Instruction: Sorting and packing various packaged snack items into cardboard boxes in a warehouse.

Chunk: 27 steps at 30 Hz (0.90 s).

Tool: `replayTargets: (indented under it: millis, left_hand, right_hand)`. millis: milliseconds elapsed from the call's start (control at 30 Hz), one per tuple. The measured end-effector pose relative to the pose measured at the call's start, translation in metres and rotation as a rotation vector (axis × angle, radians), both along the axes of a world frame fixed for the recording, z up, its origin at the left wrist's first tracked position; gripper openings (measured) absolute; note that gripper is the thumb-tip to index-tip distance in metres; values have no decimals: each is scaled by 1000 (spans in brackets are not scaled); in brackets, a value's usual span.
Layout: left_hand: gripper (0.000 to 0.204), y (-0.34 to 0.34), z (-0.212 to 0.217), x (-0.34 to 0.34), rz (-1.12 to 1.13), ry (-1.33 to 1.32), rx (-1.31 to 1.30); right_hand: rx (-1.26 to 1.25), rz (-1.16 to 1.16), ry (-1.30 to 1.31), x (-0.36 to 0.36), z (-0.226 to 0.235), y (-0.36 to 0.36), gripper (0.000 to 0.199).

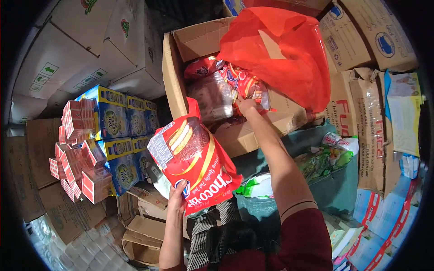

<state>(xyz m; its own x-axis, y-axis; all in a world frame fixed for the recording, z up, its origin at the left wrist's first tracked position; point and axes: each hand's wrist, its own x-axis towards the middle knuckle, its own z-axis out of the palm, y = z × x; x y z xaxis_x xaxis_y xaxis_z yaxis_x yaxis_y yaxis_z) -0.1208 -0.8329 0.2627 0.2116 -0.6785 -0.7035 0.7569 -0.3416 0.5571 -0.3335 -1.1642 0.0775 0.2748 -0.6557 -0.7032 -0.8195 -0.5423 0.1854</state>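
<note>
With left hand (178, 195), holding red snack bag (194, 158) mid-frame; with right hand (247, 107), reaching into upper-center carton (173, 81), can't tell if gripping; next, probably needs firm pinch among red packets (254, 86).

It's a stockroom — stacked cartons (77, 29) (boxed goods (115, 122) too)
</note>
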Motion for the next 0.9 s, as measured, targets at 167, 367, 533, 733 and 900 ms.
replayTargets:
  millis: [167,367,533,733,900]
  left_hand:
    - [51,-1,0,-1,0,11,16]
    - [49,-6,11,-2,-33,33,-20]
    - [45,-10,33,2,-50,-10,-69]
    - [43,13,72,21,26,-36,-162]
    - [51,53,112,43,40,-169,-225]
  right_hand:
    - [-124,-52,-233,-4,21,3,35]
    - [-304,-112,-733,-41,92,16,32]
    - [-434,-143,-1220,-55,194,49,31]
    - [-550,-110,-1436,-26,316,84,21]
    - [-502,-251,-1637,-18,392,147,21]
